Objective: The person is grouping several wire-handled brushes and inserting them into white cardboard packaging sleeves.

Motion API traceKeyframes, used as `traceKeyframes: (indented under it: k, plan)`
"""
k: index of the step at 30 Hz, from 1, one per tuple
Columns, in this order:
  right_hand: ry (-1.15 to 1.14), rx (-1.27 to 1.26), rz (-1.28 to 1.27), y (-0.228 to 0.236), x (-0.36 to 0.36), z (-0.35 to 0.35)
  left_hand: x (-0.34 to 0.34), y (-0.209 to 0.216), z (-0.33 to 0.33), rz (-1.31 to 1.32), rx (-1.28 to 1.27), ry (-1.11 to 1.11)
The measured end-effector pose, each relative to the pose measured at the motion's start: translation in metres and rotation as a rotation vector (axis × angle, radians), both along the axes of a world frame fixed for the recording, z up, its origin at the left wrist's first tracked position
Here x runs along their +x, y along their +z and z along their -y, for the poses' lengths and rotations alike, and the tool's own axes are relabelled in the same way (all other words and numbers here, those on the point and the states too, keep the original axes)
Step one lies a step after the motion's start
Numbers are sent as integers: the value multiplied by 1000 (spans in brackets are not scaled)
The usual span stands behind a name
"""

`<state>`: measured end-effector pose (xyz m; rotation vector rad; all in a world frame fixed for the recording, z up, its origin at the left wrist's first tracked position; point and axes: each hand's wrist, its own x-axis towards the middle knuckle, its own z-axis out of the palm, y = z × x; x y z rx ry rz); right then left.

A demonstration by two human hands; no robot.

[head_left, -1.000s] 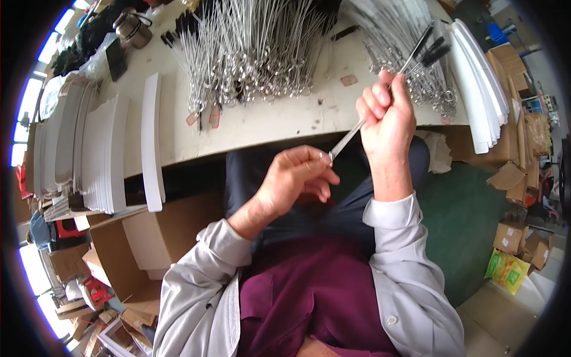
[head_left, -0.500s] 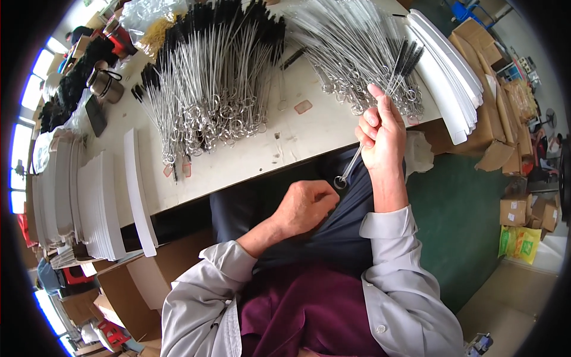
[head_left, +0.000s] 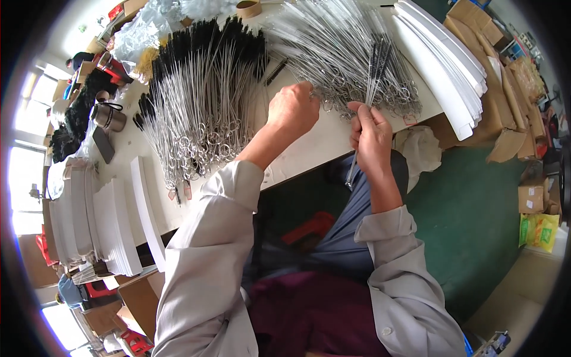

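My right hand (head_left: 373, 138) is closed around a few thin wire-handled brushes (head_left: 376, 71), held nearly upright with their black bristle ends up and ring ends down, over the table's near edge. My left hand (head_left: 294, 110) is closed at the near left side of a pile of wire brushes with pale bristles (head_left: 321, 33). Its fingertips meet the ring ends there; what they grip is hidden. Left of that hand lies a large heap of wire brushes with black bristles (head_left: 205, 89), rings toward me. A single black brush (head_left: 276, 72) lies between the piles.
White strips (head_left: 443, 65) are stacked at the right of the table, more white strips (head_left: 113, 223) at the left. A metal cup (head_left: 109, 116), a dark phone-like slab (head_left: 103, 145) and clear plastic bags (head_left: 146, 38) sit at the far left. Cardboard boxes (head_left: 505, 101) stand at the right.
My left hand has risen from my lap to the pale-bristled pile. My right hand has shifted slightly left and lower, its brushes now more upright. The view has turned a little.
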<state>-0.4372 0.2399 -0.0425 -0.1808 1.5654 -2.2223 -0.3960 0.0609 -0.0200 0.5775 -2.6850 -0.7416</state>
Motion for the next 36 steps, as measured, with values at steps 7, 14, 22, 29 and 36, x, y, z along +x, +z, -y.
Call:
traceKeyframes:
  k: [7,14,22,29,36]
  plan:
    - [27,-37,17,1,-2,-4,7,4,0,-36,-7,-69]
    - [163,-190,59,28,-14,30,34,6,-2,-286,-159,-180]
    - [196,-138,26,28,-39,65,62,30,-10,-303,-137,-229]
    - [109,-177,72,10,-46,69,104,84,-36,-261,-126,-300]
    - [98,-153,56,4,-47,74,150,134,-36,-278,-71,-272]
